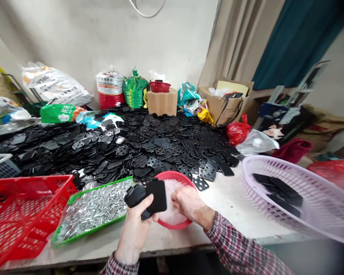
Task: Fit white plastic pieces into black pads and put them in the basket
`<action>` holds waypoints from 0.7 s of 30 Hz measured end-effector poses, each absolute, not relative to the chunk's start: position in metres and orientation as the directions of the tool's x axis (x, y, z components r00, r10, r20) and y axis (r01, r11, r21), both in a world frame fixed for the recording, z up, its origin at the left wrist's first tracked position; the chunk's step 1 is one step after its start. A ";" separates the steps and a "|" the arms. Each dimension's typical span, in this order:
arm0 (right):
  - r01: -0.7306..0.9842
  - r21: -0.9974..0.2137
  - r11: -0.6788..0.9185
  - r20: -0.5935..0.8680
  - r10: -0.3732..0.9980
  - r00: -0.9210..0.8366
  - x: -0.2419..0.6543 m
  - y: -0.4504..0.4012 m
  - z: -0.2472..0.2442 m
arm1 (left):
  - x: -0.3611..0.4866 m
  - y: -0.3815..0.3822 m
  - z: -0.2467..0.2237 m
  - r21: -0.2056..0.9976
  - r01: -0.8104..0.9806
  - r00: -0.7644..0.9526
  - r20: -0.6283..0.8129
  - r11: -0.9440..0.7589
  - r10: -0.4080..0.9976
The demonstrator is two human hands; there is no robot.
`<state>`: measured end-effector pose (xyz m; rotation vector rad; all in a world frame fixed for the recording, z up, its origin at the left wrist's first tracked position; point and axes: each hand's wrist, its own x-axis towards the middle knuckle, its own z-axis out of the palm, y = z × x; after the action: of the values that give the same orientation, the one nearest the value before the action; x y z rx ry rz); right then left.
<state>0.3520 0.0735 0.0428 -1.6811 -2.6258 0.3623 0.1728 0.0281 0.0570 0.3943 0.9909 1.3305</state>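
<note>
My left hand (137,225) is closed around a few flat black plastic plates (156,195) with rounded corners, held up at the near side of a round red basket (189,179). In that basket lies a heap of small whitish pieces (169,187), too fine to make out singly. My right hand (187,200) is over the heap, its fingers curled and pressed together at the pieces; whatever they pinch is hidden. To the left, a green-rimmed tray (93,229) holds many small silvery metal pins (99,208).
Black plates (160,141) are piled across the back of the table (229,214). A red crate (25,233) stands at the left. On the right, a lilac basket (252,162) holds several black plates. Cardboard boxes (162,102) and sacks (110,86) line the wall.
</note>
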 end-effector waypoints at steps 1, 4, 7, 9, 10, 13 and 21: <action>0.892 -0.212 0.399 -0.118 0.896 -0.429 0.351 0.074 0.041 | 0.172 0.028 0.057 0.741 -0.625 -0.070 -0.369 0.247 0.927; 0.874 -0.293 0.387 -0.073 0.903 -0.424 0.353 0.073 0.043 | 0.171 0.026 0.057 0.751 -0.620 -0.082 -0.347 0.225 0.934; 0.840 -0.396 0.371 -0.014 0.912 -0.409 0.357 0.072 0.050 | 0.173 0.025 0.058 0.810 -0.564 -0.102 -0.265 0.163 0.959; 0.722 -0.601 0.343 0.057 0.920 -0.389 0.359 0.072 0.057 | 0.176 0.024 0.058 0.833 -0.535 -0.113 -0.236 0.141 0.965; 0.606 -0.730 0.317 0.101 0.926 -0.364 0.359 0.072 0.061 | 0.177 0.024 0.058 0.836 -0.530 -0.114 -0.235 0.141 0.965; 0.228 -0.932 0.281 0.221 0.941 -0.257 0.360 0.072 0.073 | 0.183 0.024 0.056 0.846 -0.513 -0.128 -0.238 0.141 0.963; 0.027 -0.975 0.220 0.210 0.957 -0.201 0.353 0.070 0.080 | 0.187 0.024 0.056 0.856 -0.490 -0.040 -0.213 0.167 0.976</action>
<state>0.3527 0.0698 0.0799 -0.9801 -1.4844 1.1607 0.1874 0.0237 0.0557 0.6485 0.9811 1.3272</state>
